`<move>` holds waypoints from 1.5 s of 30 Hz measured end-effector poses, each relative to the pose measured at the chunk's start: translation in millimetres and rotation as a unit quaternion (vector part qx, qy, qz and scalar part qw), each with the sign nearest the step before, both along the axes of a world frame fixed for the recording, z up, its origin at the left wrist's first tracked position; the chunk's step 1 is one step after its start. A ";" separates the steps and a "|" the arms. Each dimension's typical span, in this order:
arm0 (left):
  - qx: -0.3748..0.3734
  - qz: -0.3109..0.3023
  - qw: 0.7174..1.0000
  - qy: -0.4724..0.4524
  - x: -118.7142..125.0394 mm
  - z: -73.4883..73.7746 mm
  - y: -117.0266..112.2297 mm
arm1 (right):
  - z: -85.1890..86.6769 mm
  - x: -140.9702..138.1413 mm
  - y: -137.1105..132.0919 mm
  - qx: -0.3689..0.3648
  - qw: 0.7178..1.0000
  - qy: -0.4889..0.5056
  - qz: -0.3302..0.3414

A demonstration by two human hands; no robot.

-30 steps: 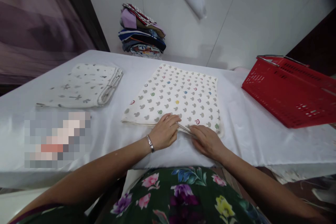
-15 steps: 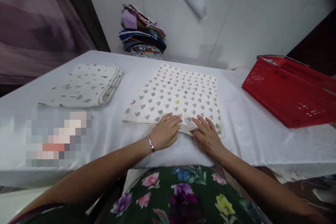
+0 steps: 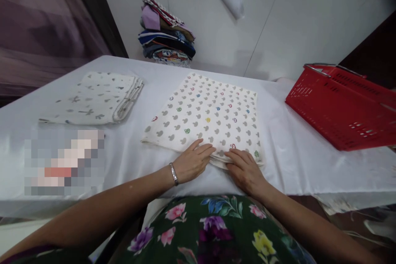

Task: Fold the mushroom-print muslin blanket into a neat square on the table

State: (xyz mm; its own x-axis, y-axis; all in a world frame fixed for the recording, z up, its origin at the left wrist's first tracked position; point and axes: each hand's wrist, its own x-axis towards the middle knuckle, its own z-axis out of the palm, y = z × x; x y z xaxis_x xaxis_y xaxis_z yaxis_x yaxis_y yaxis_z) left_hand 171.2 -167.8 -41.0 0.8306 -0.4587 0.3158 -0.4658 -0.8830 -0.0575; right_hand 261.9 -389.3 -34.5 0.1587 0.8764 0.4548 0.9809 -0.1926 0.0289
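Observation:
A folded white cloth with a mushroom print lies flat on the table in front of me. My left hand is on its near edge, fingers over the top and the thumb hidden underneath. A short gap to the right, my right hand grips the same edge with bent fingers on top. Between my hands, several fabric layers show at the edge, which bows slightly toward me. To the left lies another folded white cloth with a grey plant print, touched by neither hand.
A white sheet covers the table. At the right stands a red plastic basket with metal handles. A pile of folded textiles rises behind the far edge, near the wall. A pixelated patch hides something at left.
Both hands have slid slightly toward me along with the cloth's near edge. The right fingers have drawn closer together. The view has shifted a little.

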 end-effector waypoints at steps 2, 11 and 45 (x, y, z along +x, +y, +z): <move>-0.004 0.003 1.000 -0.004 -0.7 0.2 0.0 | -0.8 0.2 -0.7 0.002 1.000 0.002 0.004; -0.008 0.003 1.000 -0.028 -0.8 3.7 1.2 | -0.5 4.5 -3.3 -0.073 0.996 0.002 -0.041; -0.071 0.031 0.997 -0.001 1.4 6.6 3.9 | -5.4 -8.8 8.1 -0.097 0.994 0.018 -0.049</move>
